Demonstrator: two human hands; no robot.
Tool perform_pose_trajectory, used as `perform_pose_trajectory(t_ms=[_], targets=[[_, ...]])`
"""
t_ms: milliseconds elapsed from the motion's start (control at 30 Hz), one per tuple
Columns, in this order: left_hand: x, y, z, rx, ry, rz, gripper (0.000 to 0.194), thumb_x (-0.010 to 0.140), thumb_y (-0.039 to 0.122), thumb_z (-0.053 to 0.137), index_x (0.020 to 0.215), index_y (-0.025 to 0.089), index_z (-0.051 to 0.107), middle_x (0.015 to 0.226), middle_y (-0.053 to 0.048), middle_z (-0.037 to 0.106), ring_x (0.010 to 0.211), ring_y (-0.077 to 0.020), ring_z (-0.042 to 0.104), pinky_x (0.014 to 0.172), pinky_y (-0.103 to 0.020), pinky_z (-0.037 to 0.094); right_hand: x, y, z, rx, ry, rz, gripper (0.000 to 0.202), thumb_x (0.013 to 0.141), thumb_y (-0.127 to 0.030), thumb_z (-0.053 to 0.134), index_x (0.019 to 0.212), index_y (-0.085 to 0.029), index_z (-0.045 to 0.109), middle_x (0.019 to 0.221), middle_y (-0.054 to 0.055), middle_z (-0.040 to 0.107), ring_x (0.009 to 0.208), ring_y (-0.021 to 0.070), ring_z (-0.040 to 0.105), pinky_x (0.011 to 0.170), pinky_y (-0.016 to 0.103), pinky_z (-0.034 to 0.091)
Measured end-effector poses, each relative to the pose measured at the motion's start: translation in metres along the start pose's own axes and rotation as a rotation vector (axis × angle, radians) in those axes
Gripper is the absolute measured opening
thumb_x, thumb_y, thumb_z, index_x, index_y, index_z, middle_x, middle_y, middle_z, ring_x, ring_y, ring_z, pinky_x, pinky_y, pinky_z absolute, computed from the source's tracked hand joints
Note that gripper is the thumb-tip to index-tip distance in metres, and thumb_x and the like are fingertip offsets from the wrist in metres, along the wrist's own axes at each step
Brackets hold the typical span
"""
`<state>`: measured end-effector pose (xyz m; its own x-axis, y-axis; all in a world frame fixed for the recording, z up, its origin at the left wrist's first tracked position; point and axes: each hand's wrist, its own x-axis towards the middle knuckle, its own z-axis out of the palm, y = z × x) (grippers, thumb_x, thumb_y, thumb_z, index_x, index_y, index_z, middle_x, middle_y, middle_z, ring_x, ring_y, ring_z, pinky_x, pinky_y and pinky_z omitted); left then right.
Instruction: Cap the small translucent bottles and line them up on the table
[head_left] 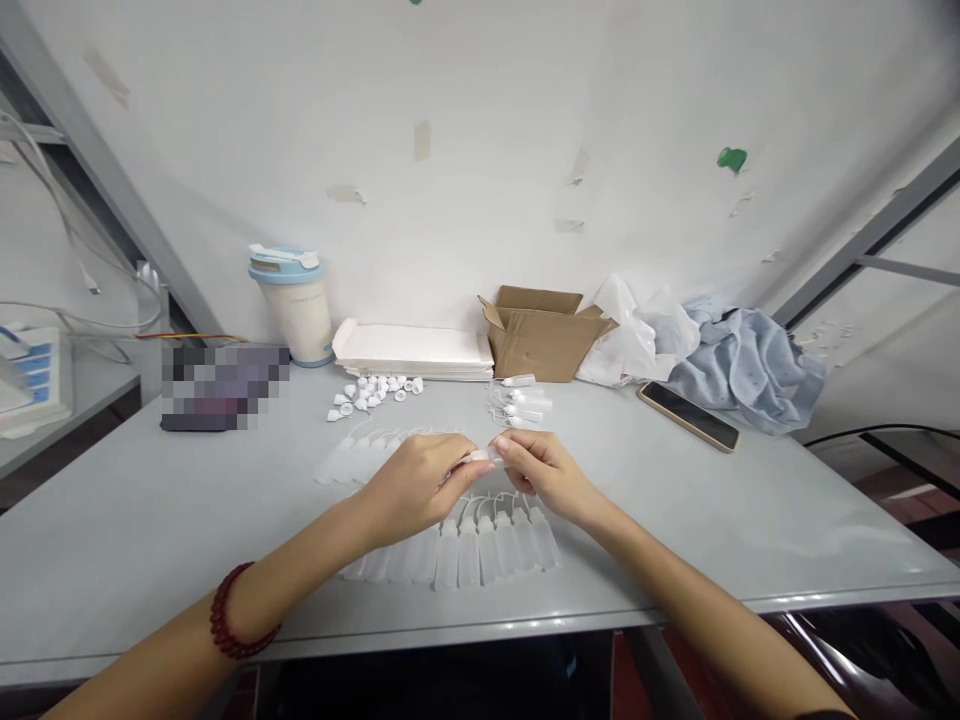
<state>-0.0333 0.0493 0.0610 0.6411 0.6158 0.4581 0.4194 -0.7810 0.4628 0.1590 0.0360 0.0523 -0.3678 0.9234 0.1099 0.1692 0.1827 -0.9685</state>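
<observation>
A small translucent plastic bottle (498, 456) with a white part at its left end is held sideways between my two hands above the table. My left hand (420, 478) is closed, its thumb and fingers pinching the white end. From the other side, my right hand (546, 474) grips the clear end, fingers curled under. Much of the piece is hidden by the fingers. Just below lies a fanned row of translucent bottles (469, 555) with thin curved tubes. Behind my left hand is another row of similar bottles (352, 458), partly covered.
Loose white caps (379, 390) and several small bottles (529, 400) lie farther back. Along the wall stand a tumbler (296, 310), stacked white boxes (412, 350), an open carton (544, 340), a plastic bag (637, 335) and blue cloth (757, 365). A phone (690, 416) rests at right.
</observation>
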Motion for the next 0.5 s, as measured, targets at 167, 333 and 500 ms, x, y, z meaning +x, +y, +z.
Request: perform_pose_trajectory(t_ms=[167, 333, 500], targets=[[-0.002, -0.005, 0.002, 0.182, 0.059, 0.176, 0.035, 0.097, 0.027, 0.039, 0.063, 0.018, 0.042, 0.056, 0.003, 0.042, 0.050, -0.0113, 0.036, 0.049, -0.026, 0.028, 0.001, 0.002, -0.003, 0.006, -0.028, 0.026, 0.045, 0.088, -0.053, 0.048, 0.061, -0.018, 0.043, 0.043, -0.009, 0.032, 0.040, 0.0055, 0.025, 0.041, 0.022, 0.022], [-0.004, -0.010, 0.004, 0.385, 0.010, 0.273, 0.035, 0.098, 0.025, 0.036, 0.066, 0.017, 0.046, 0.059, 0.000, 0.046, 0.054, -0.0139, 0.041, 0.051, -0.027, 0.031, 0.004, 0.005, -0.002, 0.062, -0.030, 0.094, 0.049, 0.084, -0.057, 0.050, 0.056, -0.020, 0.036, 0.042, -0.009, 0.030, 0.038, 0.0050, 0.024, 0.039, 0.021, 0.021], [-0.002, -0.014, 0.003, 0.336, -0.019, 0.212, 0.030, 0.097, 0.028, 0.040, 0.074, 0.014, 0.053, 0.064, -0.002, 0.052, 0.058, -0.0153, 0.047, 0.053, -0.028, 0.036, 0.006, 0.002, 0.001, 0.085, 0.011, 0.114, 0.046, 0.083, -0.055, 0.052, 0.057, -0.019, 0.038, 0.045, -0.009, 0.029, 0.039, 0.0053, 0.025, 0.040, 0.021, 0.022]])
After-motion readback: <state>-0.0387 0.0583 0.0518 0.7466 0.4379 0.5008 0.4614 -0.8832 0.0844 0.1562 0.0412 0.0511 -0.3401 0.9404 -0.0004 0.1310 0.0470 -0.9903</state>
